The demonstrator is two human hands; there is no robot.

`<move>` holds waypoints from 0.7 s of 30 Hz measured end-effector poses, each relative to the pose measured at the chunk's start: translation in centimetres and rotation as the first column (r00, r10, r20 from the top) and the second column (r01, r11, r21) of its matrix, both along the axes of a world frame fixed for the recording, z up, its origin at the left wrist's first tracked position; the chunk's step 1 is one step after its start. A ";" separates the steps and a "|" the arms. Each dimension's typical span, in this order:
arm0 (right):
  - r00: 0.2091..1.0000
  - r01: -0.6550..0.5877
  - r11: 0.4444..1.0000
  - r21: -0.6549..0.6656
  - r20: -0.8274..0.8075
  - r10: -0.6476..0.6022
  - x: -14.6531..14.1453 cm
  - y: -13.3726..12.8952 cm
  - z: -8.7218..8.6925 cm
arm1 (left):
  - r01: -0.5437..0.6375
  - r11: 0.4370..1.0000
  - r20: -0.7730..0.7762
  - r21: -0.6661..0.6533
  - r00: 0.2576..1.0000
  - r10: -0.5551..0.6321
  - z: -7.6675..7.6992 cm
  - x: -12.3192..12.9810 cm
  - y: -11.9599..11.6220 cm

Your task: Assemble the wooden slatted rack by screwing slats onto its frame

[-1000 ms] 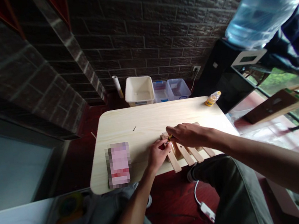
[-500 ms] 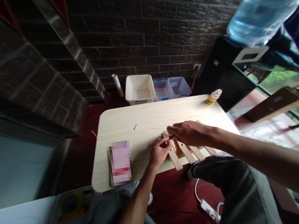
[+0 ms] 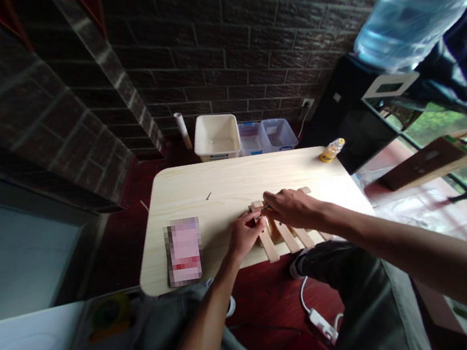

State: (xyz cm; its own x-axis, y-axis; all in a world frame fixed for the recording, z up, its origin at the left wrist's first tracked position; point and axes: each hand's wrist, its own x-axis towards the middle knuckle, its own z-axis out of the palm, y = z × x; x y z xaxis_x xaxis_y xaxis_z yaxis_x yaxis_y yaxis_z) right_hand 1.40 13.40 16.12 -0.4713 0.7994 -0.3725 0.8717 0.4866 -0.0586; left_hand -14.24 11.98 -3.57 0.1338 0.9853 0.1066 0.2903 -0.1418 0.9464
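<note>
A wooden piece with several slats point(image 3: 286, 238) lies at the front edge of the pale table point(image 3: 183, 190), right of its middle. Over its left end, my right hand point(image 3: 292, 207) is wrapped round a small screwdriver, whose yellow and black handle is mostly hidden by the fingers. My left hand point(image 3: 244, 236) touches the same end, thumb and fingers pinched near the screwdriver's tip; what they hold is too small to make out. A small dark screw-like piece point(image 3: 208, 196) rests on the table, left of the hands.
A pixelated pink phone-like object point(image 3: 184, 251) lies at the table's left. A clear bottle with yellow point(image 3: 332, 150) stands at the back right corner. Behind the table are a cream bin point(image 3: 216, 137) and clear boxes point(image 3: 279, 134). A white power strip point(image 3: 323, 326) lies on the floor.
My right hand has turned slightly round the screwdriver, and less of its handle shows. The view has shifted a little, so the table and hands appear slightly further left and up.
</note>
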 end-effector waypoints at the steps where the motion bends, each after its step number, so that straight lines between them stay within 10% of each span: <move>1: 1.000 0.009 1.000 0.008 0.005 -0.009 0.0 -0.1 0.0 | 0.002 1.000 0.002 -0.005 1.000 -0.002 0.0 0.0 0.0; 21: 0.973 -0.228 0.972 0.048 -0.024 0.229 0.2 0.4 0.0 | -0.003 0.996 -0.023 0.084 1.000 0.005 0.2 0.2 0.0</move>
State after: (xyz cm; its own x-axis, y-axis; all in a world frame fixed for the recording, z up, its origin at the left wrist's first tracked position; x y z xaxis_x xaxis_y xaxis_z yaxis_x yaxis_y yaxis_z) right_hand 1.57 13.85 16.14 -0.6539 0.6847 -0.3218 0.7351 0.6756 -0.0563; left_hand -14.03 11.99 -3.41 0.1330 0.9735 0.1862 0.3126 -0.2195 0.9242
